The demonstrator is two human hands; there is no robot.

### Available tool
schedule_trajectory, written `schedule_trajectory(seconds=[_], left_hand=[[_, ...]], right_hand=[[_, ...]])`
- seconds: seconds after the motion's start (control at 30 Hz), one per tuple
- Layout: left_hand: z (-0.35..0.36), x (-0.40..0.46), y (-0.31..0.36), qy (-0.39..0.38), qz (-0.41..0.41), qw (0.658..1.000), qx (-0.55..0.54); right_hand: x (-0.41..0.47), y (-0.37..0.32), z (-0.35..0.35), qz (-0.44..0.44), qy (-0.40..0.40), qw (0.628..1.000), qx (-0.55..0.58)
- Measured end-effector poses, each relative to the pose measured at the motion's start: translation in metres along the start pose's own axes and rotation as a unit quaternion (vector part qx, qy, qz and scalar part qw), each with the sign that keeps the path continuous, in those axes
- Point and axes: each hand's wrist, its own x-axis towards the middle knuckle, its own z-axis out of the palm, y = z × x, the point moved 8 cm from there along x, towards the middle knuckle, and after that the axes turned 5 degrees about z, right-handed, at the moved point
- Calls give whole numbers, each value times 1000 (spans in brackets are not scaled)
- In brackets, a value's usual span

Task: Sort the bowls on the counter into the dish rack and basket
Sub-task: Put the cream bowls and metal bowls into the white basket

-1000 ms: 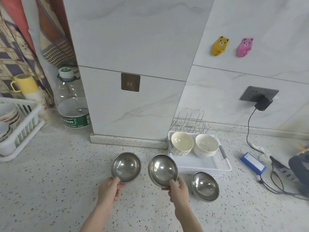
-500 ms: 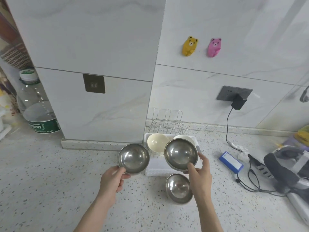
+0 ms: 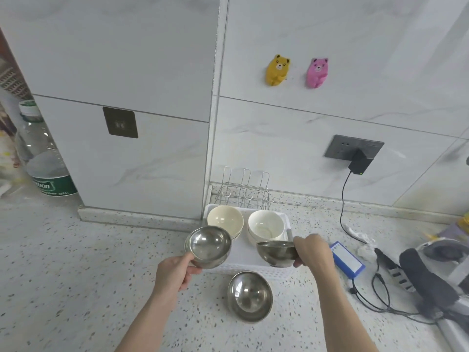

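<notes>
The left hand pinched the near rim of a steel bowl, held tilted above the front left edge of the white basket. The right hand gripped the right rim of a second steel bowl, held nearly level over the basket's front. Behind them in the basket sat a cream bowl and a white bowl, side by side. A third steel bowl rested on the speckled table just in front of the basket.
</notes>
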Motion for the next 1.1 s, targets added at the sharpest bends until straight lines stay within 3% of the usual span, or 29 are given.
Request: schedule_trajectory(seconds=[0.37,0.57,0.97,1.03,1.1], left_hand=[[23,7,-2,-31,-40,999,5],[26,2,-1,-46,-52,997,22],[30,13,16,-53,-49,994,78],[31,17,21,-50,-43,994,91],[32,21,25,-51,-42,993,98]], right_hand=[[45,-10,33,4,-109,990,-84],[50,1,54,2,-136,990,-47],[36,6,52,-24,-81,987,-134],[36,-7,42,-74,-21,977,-200],[25,-26,39,-163,13,970,-179]])
